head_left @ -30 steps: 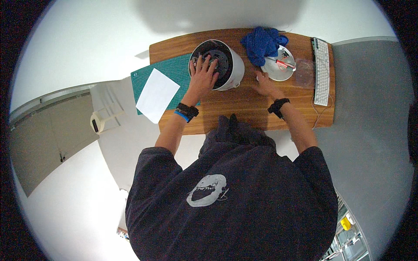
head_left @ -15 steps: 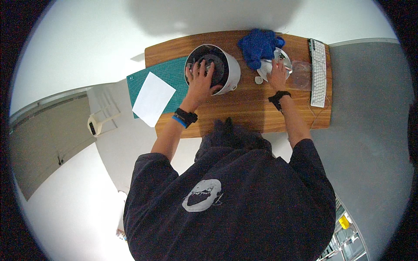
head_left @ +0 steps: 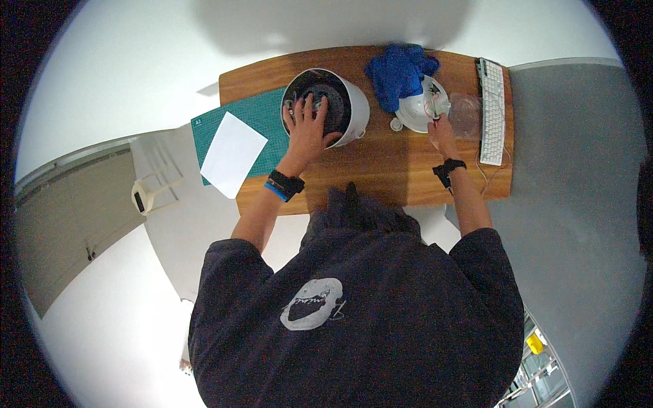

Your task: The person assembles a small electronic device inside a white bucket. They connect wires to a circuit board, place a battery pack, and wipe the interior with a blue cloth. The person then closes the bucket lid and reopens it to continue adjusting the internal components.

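Since a second ago the right hand (head_left: 441, 136) has slid from the bare wood up toward 1 o'clock and now pokes at the white round unit (head_left: 422, 109), while the left hand (head_left: 309, 129) hasn't budged from the drum.

Left fingers (head_left: 306, 109) are spread wide and laid flat across the dark opening of the white cylindrical drum (head_left: 330, 105), more pressing than gripping, nothing actually closed around anything. Right fingers are bunched at the unit's near edge where some thin red and white wires (head_left: 432, 105) sit; too small to tell if they're pinching a wire or just touching the casing.

The drum lies on its side at about 12 o'clock on the wooden worktop (head_left: 381, 163), half on the green cutting mat (head_left: 269, 126). The white unit is at 1 o'clock, just beside it, with a blue cloth (head_left: 400, 71) draped over its far side and a small white cap (head_left: 396, 124) between the two.

What could go wrong, as a guess: a drum on its side wants to roll, and a flat palm is all that holds it. Ease off and it could trundle into the unit and yank those wires. Tugging thin wires one-handed could also snap one. The clear cup-like thing (head_left: 468, 112) and keyboard (head_left: 491, 112) at 2 o'clock are close enough to get knocked.
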The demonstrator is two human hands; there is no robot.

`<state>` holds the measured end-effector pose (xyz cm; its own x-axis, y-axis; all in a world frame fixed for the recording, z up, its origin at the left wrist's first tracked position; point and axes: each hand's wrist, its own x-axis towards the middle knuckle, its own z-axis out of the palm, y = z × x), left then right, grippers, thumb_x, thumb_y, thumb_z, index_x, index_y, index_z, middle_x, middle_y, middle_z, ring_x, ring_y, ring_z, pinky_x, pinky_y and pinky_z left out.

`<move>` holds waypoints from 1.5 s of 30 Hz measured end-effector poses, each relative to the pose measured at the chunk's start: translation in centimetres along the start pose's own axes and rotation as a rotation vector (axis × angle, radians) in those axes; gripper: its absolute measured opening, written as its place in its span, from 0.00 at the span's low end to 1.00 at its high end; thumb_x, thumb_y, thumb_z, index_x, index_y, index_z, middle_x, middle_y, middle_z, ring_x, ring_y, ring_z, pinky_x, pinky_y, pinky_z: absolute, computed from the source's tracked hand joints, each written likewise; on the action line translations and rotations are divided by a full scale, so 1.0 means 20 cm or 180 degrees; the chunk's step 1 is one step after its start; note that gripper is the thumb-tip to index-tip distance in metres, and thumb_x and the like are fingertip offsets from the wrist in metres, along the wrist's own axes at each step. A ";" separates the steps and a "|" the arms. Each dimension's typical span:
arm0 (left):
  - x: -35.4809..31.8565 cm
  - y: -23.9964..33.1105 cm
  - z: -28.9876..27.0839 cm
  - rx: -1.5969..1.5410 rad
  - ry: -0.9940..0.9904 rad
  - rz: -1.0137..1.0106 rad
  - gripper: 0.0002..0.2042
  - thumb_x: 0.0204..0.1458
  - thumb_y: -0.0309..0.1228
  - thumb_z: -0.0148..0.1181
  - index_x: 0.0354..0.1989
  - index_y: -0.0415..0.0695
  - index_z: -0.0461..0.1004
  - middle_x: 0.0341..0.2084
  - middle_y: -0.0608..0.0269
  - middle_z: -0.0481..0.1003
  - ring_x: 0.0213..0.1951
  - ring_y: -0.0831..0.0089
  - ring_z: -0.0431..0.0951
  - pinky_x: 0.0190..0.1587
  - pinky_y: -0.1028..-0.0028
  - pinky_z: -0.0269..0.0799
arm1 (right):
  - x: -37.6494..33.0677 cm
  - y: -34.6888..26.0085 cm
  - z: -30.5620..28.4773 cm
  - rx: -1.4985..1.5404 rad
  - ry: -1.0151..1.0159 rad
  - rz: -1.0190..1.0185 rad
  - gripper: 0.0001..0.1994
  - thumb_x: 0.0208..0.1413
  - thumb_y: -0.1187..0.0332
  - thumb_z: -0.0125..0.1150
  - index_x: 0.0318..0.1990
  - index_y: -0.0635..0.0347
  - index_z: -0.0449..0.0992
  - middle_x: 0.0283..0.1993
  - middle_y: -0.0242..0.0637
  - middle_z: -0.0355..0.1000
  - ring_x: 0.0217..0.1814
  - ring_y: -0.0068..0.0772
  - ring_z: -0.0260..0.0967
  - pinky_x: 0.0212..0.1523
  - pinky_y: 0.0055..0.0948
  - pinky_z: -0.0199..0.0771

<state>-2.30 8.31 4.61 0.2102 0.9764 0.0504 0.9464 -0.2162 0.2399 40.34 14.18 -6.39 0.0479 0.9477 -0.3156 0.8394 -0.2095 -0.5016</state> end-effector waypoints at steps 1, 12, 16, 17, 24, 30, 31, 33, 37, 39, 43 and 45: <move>-0.01 0.01 -0.01 0.0055 -0.0057 -0.0045 0.47 0.48 0.57 0.67 0.75 0.52 0.54 0.71 0.44 0.54 0.69 0.40 0.54 0.69 0.31 0.36 | -0.04 0.04 0.00 -0.0056 -0.0009 0.0055 0.20 0.58 0.64 0.63 0.51 0.66 0.64 0.40 0.59 0.75 0.45 0.63 0.75 0.41 0.53 0.74; 0.06 0.16 -0.01 -0.0011 0.0181 0.0059 0.46 0.47 0.58 0.68 0.71 0.48 0.60 0.68 0.38 0.59 0.68 0.38 0.56 0.69 0.33 0.38 | -0.08 0.65 0.14 -0.0615 -0.0268 0.0896 0.18 0.59 0.58 0.62 0.40 0.69 0.74 0.31 0.55 0.77 0.35 0.57 0.77 0.36 0.51 0.74; 0.04 0.11 -0.02 -0.0098 0.0197 0.0107 0.42 0.48 0.56 0.68 0.70 0.49 0.62 0.68 0.40 0.59 0.68 0.41 0.59 0.69 0.37 0.41 | -0.08 0.39 0.10 -0.1057 0.0637 0.0231 0.17 0.60 0.61 0.60 0.45 0.70 0.73 0.41 0.55 0.74 0.45 0.56 0.74 0.45 0.51 0.73; 0.06 0.09 -0.01 -0.0184 0.0195 0.0119 0.42 0.49 0.55 0.68 0.70 0.49 0.62 0.68 0.41 0.59 0.68 0.42 0.59 0.69 0.38 0.41 | -0.09 0.35 0.08 -0.1293 0.1048 -0.0085 0.17 0.60 0.62 0.60 0.47 0.70 0.72 0.45 0.55 0.73 0.48 0.55 0.73 0.48 0.51 0.72; 0.03 -0.08 -0.03 -0.0684 0.0217 -0.0029 0.34 0.51 0.43 0.70 0.67 0.48 0.67 0.65 0.47 0.66 0.66 0.46 0.64 0.69 0.49 0.52 | -0.10 -0.14 -0.04 -0.0808 0.0514 -0.0783 0.20 0.60 0.67 0.62 0.58 0.62 0.71 0.62 0.57 0.63 0.63 0.60 0.63 0.58 0.52 0.68; 0.06 -0.18 -0.08 -0.1410 0.0589 0.0091 0.24 0.49 0.23 0.66 0.57 0.41 0.72 0.57 0.48 0.71 0.60 0.46 0.69 0.60 0.57 0.69 | 0.08 0.08 0.21 -0.0949 0.0310 -0.1215 0.26 0.57 0.70 0.65 0.64 0.56 0.69 0.69 0.56 0.60 0.67 0.60 0.61 0.63 0.54 0.66; 0.05 -0.18 -0.10 -0.1293 0.0779 0.0105 0.22 0.49 0.20 0.64 0.55 0.40 0.72 0.56 0.47 0.72 0.58 0.45 0.70 0.58 0.57 0.71 | 0.10 0.09 0.20 -0.0750 0.0133 -0.1042 0.26 0.56 0.70 0.65 0.63 0.56 0.70 0.69 0.56 0.60 0.67 0.61 0.60 0.63 0.55 0.66; 0.05 -0.22 -0.08 -0.1340 0.0830 0.0023 0.21 0.48 0.19 0.62 0.53 0.40 0.73 0.52 0.47 0.74 0.55 0.45 0.72 0.56 0.56 0.71 | 0.15 0.10 0.21 -0.0220 -0.0098 -0.0605 0.26 0.55 0.70 0.67 0.63 0.56 0.70 0.68 0.57 0.60 0.67 0.63 0.60 0.63 0.55 0.66; -0.04 -0.28 -0.09 -0.1248 0.0504 -0.0435 0.18 0.48 0.17 0.60 0.50 0.40 0.74 0.44 0.47 0.77 0.51 0.45 0.75 0.53 0.54 0.72 | 0.09 -0.09 0.20 -0.0625 0.0072 -0.0501 0.30 0.52 0.66 0.69 0.64 0.58 0.67 0.66 0.62 0.60 0.66 0.66 0.60 0.61 0.57 0.66; -0.05 -0.30 -0.07 -0.1341 0.0444 -0.0566 0.17 0.49 0.18 0.61 0.49 0.41 0.74 0.43 0.48 0.78 0.49 0.46 0.76 0.51 0.55 0.73 | 0.09 -0.11 0.22 -0.1208 0.0186 -0.0808 0.32 0.52 0.64 0.70 0.65 0.58 0.66 0.65 0.65 0.61 0.66 0.67 0.60 0.61 0.58 0.65; -0.02 -0.33 0.01 -0.1816 0.0317 -0.0827 0.16 0.50 0.21 0.64 0.49 0.41 0.74 0.41 0.49 0.80 0.45 0.50 0.80 0.47 0.58 0.76 | 0.13 0.10 0.30 -0.1323 0.0079 -0.0904 0.32 0.52 0.61 0.69 0.65 0.56 0.67 0.63 0.67 0.62 0.68 0.67 0.57 0.63 0.59 0.63; -0.05 -0.37 0.02 -0.2144 0.0442 -0.0741 0.17 0.51 0.24 0.67 0.49 0.41 0.74 0.40 0.50 0.81 0.44 0.52 0.81 0.46 0.60 0.77 | 0.13 0.07 0.31 -0.1246 0.0073 -0.0893 0.31 0.52 0.61 0.69 0.63 0.57 0.69 0.62 0.66 0.64 0.69 0.67 0.57 0.63 0.59 0.63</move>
<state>-9.46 9.03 2.34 -0.0536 0.9979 0.0371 0.5970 0.0022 0.8023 38.39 14.81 -12.90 -0.2012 0.9606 -0.1915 0.9622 0.1572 -0.2225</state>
